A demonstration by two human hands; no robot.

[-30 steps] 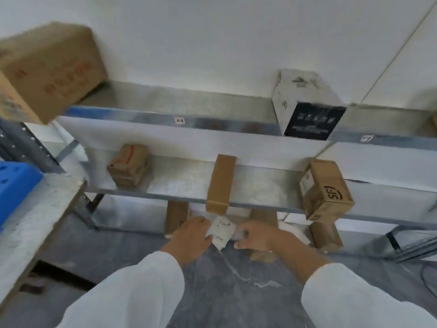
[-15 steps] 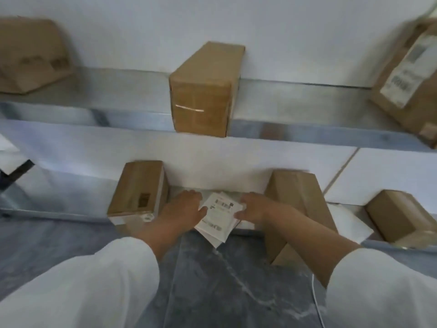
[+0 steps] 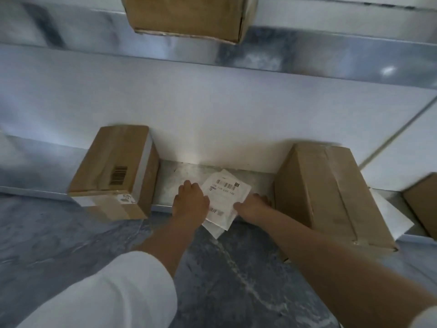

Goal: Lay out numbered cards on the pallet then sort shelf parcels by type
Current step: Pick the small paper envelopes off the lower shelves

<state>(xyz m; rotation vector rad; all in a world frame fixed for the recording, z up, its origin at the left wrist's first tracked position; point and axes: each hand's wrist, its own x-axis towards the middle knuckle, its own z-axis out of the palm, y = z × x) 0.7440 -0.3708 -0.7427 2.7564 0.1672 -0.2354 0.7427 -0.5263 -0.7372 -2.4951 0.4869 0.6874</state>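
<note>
A flat white mailer parcel point(image 3: 224, 200) with a barcode label lies half on the bottom metal shelf point(image 3: 186, 172), its near corner hanging past the shelf edge. My left hand point(image 3: 190, 204) grips its left edge and my right hand point(image 3: 251, 207) grips its right edge. A brown cardboard box point(image 3: 118, 166) with a barcode stands on the shelf to the left of my hands. A larger brown box point(image 3: 331, 192) stands to the right, close to my right wrist.
Another brown box point(image 3: 189, 15) sits on the upper shelf point(image 3: 307, 55) directly overhead. A white flat parcel point(image 3: 392, 218) and part of one more brown box point(image 3: 423, 204) lie at the far right. Grey marbled floor point(image 3: 71, 245) runs below the shelf.
The view has dropped and closed in on the bottom shelf. Both hands have carried the white mailer forward, so it now lies partly on the shelf between the two brown boxes.
</note>
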